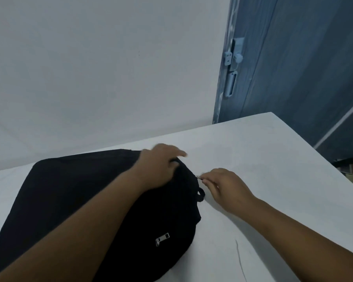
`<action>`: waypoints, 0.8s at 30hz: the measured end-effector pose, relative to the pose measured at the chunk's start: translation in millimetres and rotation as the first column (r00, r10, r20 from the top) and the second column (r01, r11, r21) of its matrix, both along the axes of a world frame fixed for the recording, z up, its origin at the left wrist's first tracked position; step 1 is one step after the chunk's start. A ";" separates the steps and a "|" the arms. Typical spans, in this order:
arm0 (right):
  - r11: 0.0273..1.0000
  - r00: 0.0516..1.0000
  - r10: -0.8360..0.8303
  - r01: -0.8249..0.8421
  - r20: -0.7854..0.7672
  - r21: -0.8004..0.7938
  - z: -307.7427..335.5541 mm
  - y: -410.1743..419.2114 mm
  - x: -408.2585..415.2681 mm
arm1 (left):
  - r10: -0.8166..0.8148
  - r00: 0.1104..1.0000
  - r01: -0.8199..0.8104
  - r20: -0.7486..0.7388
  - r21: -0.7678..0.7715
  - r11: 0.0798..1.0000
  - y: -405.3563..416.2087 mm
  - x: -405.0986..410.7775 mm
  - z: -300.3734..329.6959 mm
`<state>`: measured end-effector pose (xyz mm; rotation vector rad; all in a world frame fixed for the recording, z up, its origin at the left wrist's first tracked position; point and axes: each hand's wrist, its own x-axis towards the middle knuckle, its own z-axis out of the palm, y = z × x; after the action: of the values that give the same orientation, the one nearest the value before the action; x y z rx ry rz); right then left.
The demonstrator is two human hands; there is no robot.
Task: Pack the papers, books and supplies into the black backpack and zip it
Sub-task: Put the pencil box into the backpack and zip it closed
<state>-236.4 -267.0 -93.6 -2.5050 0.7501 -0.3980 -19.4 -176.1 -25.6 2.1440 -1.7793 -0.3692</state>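
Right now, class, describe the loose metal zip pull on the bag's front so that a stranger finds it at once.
Start at the black backpack lying on the white table. On its near end, below the left forearm, lies a small silver zip pull. Unlike the pull pinched by the right hand, nothing touches it.

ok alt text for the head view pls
A person's right hand pinches a metal zipper pull at the end of a black backpack lying on a white table, while the left hand holds the bag down.
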 end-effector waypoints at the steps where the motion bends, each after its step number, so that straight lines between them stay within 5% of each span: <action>1: 1.000 1.000 -0.012 0.012 0.002 -0.005 2.9 2.5 -1.8 | -0.069 0.995 0.065 0.073 0.062 0.996 -1.3 -20.5 -4.7; 6: 0.999 0.996 0.050 -0.051 -0.077 -0.012 6.4 15.9 -16.4 | -0.041 0.938 -0.014 0.344 0.154 0.988 -14.2 -46.4 -33.3; 10: 0.982 0.979 0.187 -0.187 -0.086 0.001 -5.9 38.6 -31.7 | 0.062 0.965 -0.090 0.255 0.099 0.991 -13.5 -45.6 -37.7; 16: 0.941 0.958 0.184 -0.236 0.218 0.242 0.1 28.7 -42.9 | 0.317 0.948 -0.301 0.011 -0.286 0.910 43.4 -97.8 -13.2; 21: 0.869 0.948 0.183 -0.280 0.261 0.408 5.6 28.4 -41.2 | 0.620 0.749 -0.603 -0.236 0.145 0.784 72.7 -144.5 -5.3; 24: 0.839 0.928 0.261 -0.354 0.265 0.414 3.6 26.4 -40.5 | 0.718 0.637 -0.681 -0.280 0.232 0.695 69.6 -157.9 -13.2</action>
<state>-276.9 -240.6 -90.0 -2.0510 0.2994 -0.3056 -177.3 -106.5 -38.8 2.4432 -0.6381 -0.5911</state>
